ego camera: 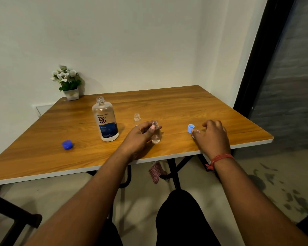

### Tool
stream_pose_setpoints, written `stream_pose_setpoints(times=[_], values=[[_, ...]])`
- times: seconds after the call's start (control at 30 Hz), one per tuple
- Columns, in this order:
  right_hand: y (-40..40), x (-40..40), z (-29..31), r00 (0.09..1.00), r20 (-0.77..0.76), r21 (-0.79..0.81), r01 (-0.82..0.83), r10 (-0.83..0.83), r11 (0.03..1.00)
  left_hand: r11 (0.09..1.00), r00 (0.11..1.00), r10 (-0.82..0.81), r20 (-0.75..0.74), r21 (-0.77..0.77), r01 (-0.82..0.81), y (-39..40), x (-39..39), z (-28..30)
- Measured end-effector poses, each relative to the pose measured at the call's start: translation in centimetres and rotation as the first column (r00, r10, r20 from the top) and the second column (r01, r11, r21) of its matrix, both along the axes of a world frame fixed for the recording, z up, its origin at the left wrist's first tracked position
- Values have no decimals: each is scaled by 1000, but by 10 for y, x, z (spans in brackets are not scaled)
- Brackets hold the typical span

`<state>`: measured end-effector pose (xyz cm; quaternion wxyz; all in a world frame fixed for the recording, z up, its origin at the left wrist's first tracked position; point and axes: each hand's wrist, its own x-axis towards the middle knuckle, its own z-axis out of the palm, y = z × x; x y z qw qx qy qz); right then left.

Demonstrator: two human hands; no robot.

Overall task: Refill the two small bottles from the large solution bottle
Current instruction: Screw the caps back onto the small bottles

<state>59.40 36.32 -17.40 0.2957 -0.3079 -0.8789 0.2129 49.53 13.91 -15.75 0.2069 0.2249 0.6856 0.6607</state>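
On the table point(167, 103) stood one uncapped large bottle point(105, 119), two open small bottles, one dark blue cap point(67, 144) and one light blue cap point(191, 128); the left hand point(140, 134) pinched the near bottle point(156, 133), the far bottle point(137, 119) stood behind, and the right hand point(212, 137) rested with loosely curled fingers beside the light cap.

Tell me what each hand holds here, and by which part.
The left hand grips a small bottle near its neck. The right hand rests by a light blue cap; any hold there cannot be told.
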Motion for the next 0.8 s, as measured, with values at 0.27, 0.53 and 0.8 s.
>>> stream_pose_setpoints(times=[0.27, 0.53, 0.8], values=[[3, -11, 1, 982, 155, 22, -118, 113, 993, 997, 992, -15, 123, 80, 6, 4, 5, 3], [-12, -18, 10, 982, 156, 3, -106, 104, 994, 997, 993, -19, 118, 76, 10, 4, 4, 2], [-24, -27, 11, 987, 127, 33, -102, 97, 994, 1000, 999, -8, 48, 7, 8, 2, 6, 5]])
